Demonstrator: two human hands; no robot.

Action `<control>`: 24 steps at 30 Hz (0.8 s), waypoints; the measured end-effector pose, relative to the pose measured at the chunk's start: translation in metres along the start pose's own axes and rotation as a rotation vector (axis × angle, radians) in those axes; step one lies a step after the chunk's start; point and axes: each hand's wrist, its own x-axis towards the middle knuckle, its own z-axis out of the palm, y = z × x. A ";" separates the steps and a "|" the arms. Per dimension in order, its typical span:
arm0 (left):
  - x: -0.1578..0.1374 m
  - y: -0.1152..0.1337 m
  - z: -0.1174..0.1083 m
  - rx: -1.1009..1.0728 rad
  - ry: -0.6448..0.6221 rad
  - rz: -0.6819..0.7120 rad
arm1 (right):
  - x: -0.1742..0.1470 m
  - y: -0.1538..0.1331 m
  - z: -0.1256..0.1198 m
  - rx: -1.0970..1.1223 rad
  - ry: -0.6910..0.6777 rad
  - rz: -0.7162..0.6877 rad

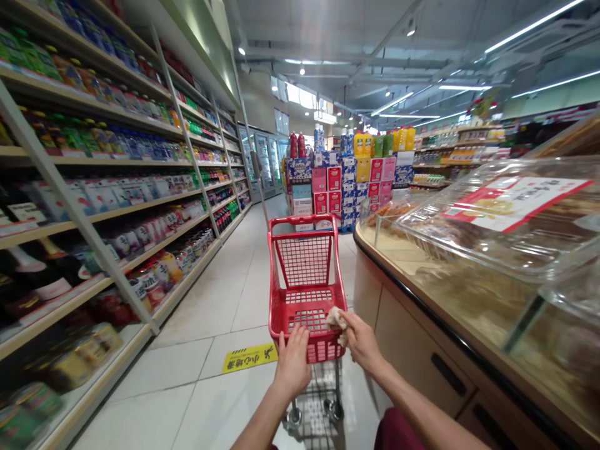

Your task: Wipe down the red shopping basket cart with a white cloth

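Observation:
A red plastic shopping cart (304, 297) with a grid-patterned basket stands in the aisle in front of me. My left hand (294, 359) is at the basket's near left corner, its fingers hooked over the rim. At the near right corner, my right hand (363, 337) pinches a crumpled, pale cloth (335, 319) against the rim. Part of the cloth hangs down outside the basket. The basket has nothing in it that I can see. Its metal legs and casters (334, 409) show below.
Drink shelves (140, 159) line the left side. A wooden counter (403, 325) with clear-covered food trays (497, 212) runs close along the right. Stacked drink cartons (335, 187) stand ahead. A yellow floor sign (250, 358) is stuck on the tiles left of the cart.

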 end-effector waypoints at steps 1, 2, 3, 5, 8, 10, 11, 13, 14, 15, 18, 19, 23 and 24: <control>0.001 0.003 0.002 -0.006 0.000 0.011 | 0.000 0.002 -0.004 0.022 0.029 0.047; 0.002 0.005 0.003 -0.011 0.002 0.025 | 0.000 0.004 -0.007 0.024 0.059 0.092; 0.003 0.008 0.005 -0.012 0.007 0.042 | -0.001 0.007 -0.007 0.007 0.091 0.127; 0.004 0.012 0.008 0.000 0.005 0.074 | -0.005 0.012 -0.001 -0.050 0.132 0.126; 0.003 0.013 0.011 0.047 -0.007 0.104 | -0.011 0.020 0.016 -0.107 0.121 0.015; 0.002 0.009 0.012 0.078 0.036 0.082 | -0.013 0.024 0.024 -0.118 0.077 -0.021; 0.001 0.006 0.011 0.088 0.067 0.068 | -0.013 0.026 0.025 -0.125 0.048 -0.025; 0.001 0.000 0.010 0.092 0.112 0.037 | -0.010 0.029 0.021 -0.153 -0.022 -0.028; 0.001 -0.002 0.009 0.088 0.115 0.030 | -0.008 0.030 0.018 -0.177 -0.064 -0.033; 0.001 -0.004 0.008 0.084 0.108 0.027 | -0.005 0.031 0.013 -0.201 -0.106 -0.039; 0.002 -0.006 0.005 0.081 0.082 0.023 | 0.006 0.032 -0.002 -0.236 -0.188 -0.056; 0.002 -0.006 0.004 0.084 0.077 0.028 | 0.010 0.032 -0.007 -0.231 -0.204 -0.069; 0.000 -0.006 0.006 0.091 0.089 0.020 | 0.019 0.029 -0.015 -0.209 -0.194 -0.091; 0.000 -0.007 0.008 0.087 0.090 0.019 | 0.018 0.027 -0.013 -0.218 -0.181 -0.087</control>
